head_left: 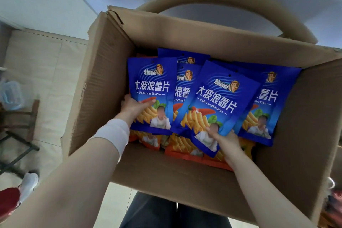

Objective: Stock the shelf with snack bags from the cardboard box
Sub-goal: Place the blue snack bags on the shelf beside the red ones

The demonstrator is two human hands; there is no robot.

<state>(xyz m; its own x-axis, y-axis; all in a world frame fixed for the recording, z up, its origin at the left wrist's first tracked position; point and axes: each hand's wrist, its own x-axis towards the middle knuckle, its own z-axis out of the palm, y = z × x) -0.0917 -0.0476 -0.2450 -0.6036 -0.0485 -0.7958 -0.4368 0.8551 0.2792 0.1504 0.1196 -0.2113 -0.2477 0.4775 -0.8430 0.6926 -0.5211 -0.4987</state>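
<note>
Two blue snack bags are held inside the cardboard box. The L bag is gripped at its lower-left edge by the left hand, thumb laid across the front, fingers hidden behind. The front bag, tilted and overlapping its neighbours, is pinched near the bottom edge by the right hand, thumb on top. More blue bags are stacked behind and to the R; orange bags lie underneath. Box flaps are open. A white wristband is worn on the L forearm. Pale floor tiles, a clear plastic tub and a white shoe are seen to the L.
</note>
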